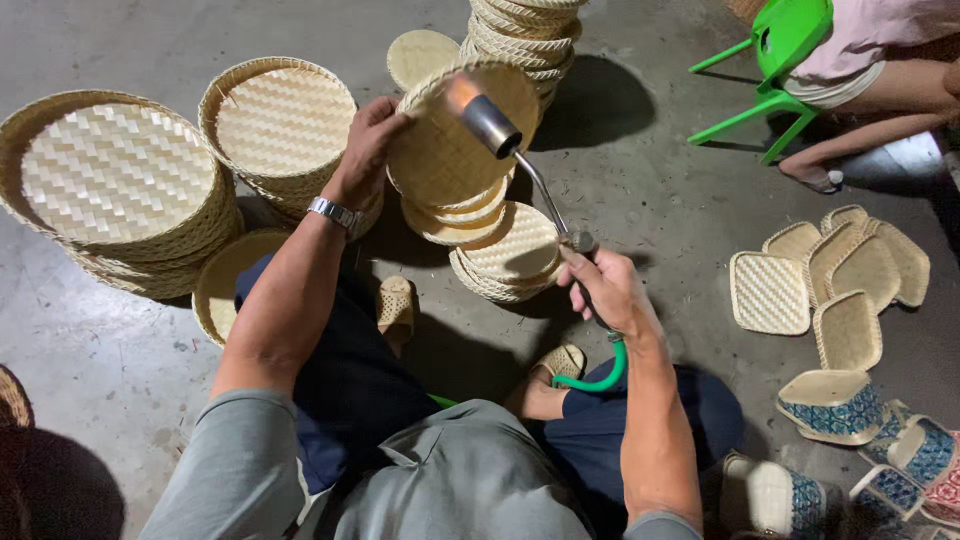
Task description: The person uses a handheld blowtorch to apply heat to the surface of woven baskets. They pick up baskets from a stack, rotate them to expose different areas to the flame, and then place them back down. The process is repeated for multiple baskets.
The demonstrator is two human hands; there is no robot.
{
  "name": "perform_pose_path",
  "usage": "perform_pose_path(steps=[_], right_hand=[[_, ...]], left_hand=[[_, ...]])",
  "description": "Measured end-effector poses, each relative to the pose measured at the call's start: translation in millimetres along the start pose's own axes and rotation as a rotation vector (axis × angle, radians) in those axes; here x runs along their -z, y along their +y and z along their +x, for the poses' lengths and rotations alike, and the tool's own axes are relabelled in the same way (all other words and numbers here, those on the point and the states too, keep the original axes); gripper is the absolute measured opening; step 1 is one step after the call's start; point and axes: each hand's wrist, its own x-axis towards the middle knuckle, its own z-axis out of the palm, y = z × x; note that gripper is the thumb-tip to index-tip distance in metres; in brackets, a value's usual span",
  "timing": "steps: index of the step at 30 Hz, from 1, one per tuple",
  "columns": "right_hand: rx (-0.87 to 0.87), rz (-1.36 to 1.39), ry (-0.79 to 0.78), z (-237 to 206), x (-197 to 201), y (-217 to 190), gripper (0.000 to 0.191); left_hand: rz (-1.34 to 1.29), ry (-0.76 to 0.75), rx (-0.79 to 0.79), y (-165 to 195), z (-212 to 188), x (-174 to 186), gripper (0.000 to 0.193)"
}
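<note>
Head view: two hands (365,150), one torch (490,120), one tray (455,135).

Seated low, knees spread, both arms stretched forward from grey short sleeves. Left arm bare, reaching up and ahead, elbow slightly bent, a metal watch on the wrist. Left hand (365,150) raised, back toward the camera, fingers curled tight over a rim, thumb tucked behind. Right arm bare too, forearm running up from the lower right, wrist bent a little inward. Right hand (607,290) lower and nearer the body than the left, closed in a fist round a slim handle, knuckles up, thumb lying along the top. Hands well apart, not touching.
</note>
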Motion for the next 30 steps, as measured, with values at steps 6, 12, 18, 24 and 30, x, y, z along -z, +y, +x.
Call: perform_pose_path(steps=[6, 12, 18, 24, 30], right_hand=[[-0.036, -0.044, -0.014, 2.1, -13.2, 0.5, 0.048], [-0.006, -0.096, 0.003, -3.1, -32.5, -0.4, 0.039], [-0.029, -0.172, -0.084, -9.4, -43.3, 5.6, 0.038], [-0.057, -0.195, -0.039, -7.0, -43.3, 10.8, 0.035], [-0.095, -0.187, 0.008, 1.1, -35.8, 5.8, 0.036]], left_hand=[[-0.318, -0.001, -0.06, -24.6, 10.8, 13.9, 0.018], [-0.285, 0.132, -0.138, -21.6, 12.9, 15.1, 0.023], [-0.505, 0.275, -0.168, -24.9, 25.0, 24.3, 0.024], [-0.619, 0.461, -0.076, -21.0, 36.4, 48.1, 0.026], [-0.655, 0.449, 0.017, -10.7, 28.4, 57.0, 0.029]])
